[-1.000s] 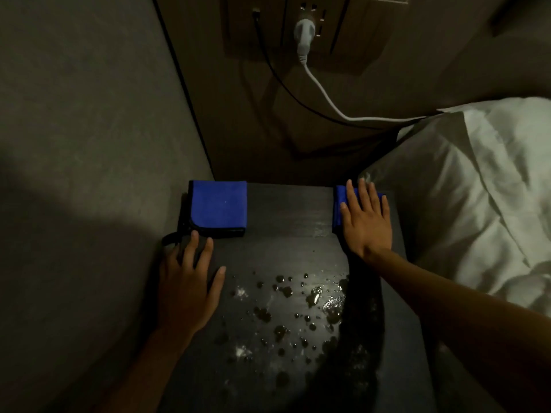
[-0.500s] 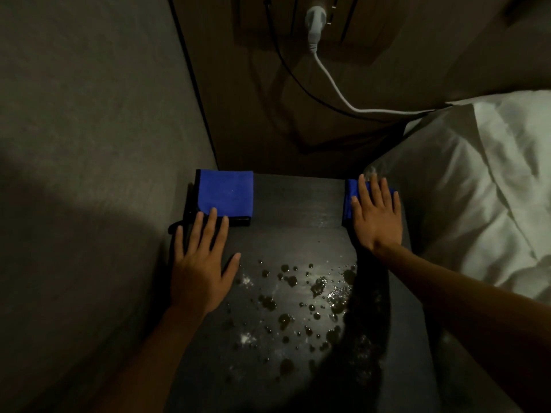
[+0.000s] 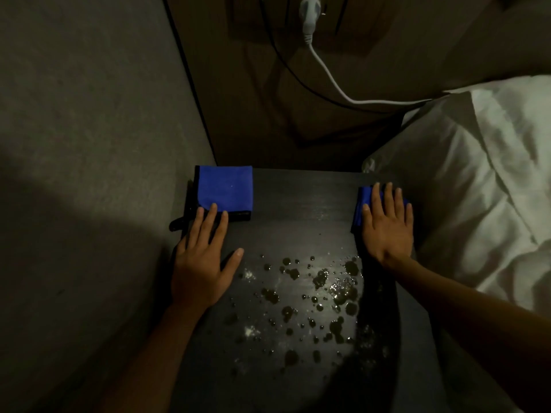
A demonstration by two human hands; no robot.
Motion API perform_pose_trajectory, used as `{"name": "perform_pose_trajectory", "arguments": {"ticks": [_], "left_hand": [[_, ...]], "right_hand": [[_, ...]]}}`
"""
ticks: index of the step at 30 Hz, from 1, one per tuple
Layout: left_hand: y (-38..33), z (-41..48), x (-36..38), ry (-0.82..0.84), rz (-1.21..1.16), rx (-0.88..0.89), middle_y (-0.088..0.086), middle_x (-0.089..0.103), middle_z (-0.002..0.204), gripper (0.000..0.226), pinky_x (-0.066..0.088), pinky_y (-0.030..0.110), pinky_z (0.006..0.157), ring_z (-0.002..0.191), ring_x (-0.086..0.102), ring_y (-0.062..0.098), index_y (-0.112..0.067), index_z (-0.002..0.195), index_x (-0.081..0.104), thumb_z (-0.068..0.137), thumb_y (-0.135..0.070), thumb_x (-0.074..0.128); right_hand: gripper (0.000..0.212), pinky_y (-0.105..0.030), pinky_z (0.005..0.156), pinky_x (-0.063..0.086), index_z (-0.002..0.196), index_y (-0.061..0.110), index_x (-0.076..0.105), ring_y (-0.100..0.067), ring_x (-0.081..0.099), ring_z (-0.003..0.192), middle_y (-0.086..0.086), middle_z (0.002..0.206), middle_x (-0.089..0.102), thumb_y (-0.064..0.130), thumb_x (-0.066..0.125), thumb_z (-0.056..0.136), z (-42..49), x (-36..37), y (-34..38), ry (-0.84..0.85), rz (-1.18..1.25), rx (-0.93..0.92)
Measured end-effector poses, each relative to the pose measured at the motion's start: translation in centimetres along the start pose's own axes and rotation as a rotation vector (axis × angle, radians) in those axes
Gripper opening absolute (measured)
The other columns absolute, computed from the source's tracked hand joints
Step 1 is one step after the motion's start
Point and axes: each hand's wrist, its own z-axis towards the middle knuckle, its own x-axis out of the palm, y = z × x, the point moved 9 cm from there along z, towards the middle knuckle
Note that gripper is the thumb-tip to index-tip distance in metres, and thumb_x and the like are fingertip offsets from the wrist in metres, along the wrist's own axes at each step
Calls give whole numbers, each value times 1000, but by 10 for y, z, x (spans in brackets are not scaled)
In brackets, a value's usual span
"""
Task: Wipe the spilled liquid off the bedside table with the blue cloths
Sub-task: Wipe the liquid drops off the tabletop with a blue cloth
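A dark bedside table (image 3: 301,204) carries many drops and small puddles of spilled liquid (image 3: 313,290) across its middle and near part. A folded blue cloth (image 3: 225,189) with a black edge lies at the far left corner. My left hand (image 3: 202,260) lies flat with fingers spread, its fingertips resting on that cloth's near edge. A second blue cloth (image 3: 362,204) lies at the far right edge, mostly hidden under my right hand (image 3: 387,222), which presses flat on it with fingers apart.
A grey wall (image 3: 89,144) runs close along the table's left side. A white pillow and bedding (image 3: 477,189) press against the right side. A white plug and cable (image 3: 316,55) and a black cable hang on the wooden panel behind the table.
My left hand has slid forward from the bare tabletop until its fingertips reach the left cloth. My right hand has stayed flat on the right cloth.
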Motion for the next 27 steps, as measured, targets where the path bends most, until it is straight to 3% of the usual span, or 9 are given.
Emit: {"name": "perform_pose_trajectory", "arguments": {"ticks": [5, 11, 17, 23, 27], "left_hand": [[1, 0, 2, 6, 35, -16, -1, 2, 165, 74, 21, 44, 111, 151, -4, 19, -24, 156, 15, 93, -61, 27], [3, 2, 4, 22, 23, -36, -3, -2, 165, 71, 20, 45, 110, 150, -7, 18, -27, 156, 10, 94, -58, 26], [8, 6, 6, 68, -30, -94, -11, -9, 163, 66, 17, 51, 113, 149, -12, 13, -35, 154, 5, 93, -57, 15], [10, 9, 8, 120, -69, -163, -15, -10, 162, 63, 11, 51, 116, 142, -19, 6, -38, 152, 4, 96, -49, 29], [12, 11, 6, 120, -157, -192, -16, -2, 163, 57, 6, 52, 116, 147, -12, 6, -40, 152, 12, 99, -45, 31]], "right_hand": [[72, -48, 126, -7, 161, 25, -10, -22, -17, 154, -5, 168, -15, 58, -7, 96, -24, 8, 18, -2, 5, 12], [63, -48, 125, -10, 160, 24, -14, -24, -21, 153, -6, 167, -20, 51, 5, 105, -37, 16, 49, 39, -1, 36], [65, -49, 125, -9, 159, 21, -17, -26, -22, 153, -9, 166, -21, 50, 5, 105, -51, 20, 98, 79, 7, -78], [66, -45, 120, -18, 157, 20, -20, -27, -26, 150, -10, 163, -26, 50, 10, 107, -66, 29, 150, 96, -2, -187], [65, -45, 121, -18, 155, 20, -23, -27, -27, 150, -11, 163, -27, 50, 8, 106, -76, 34, 177, 115, -22, -253]]}}
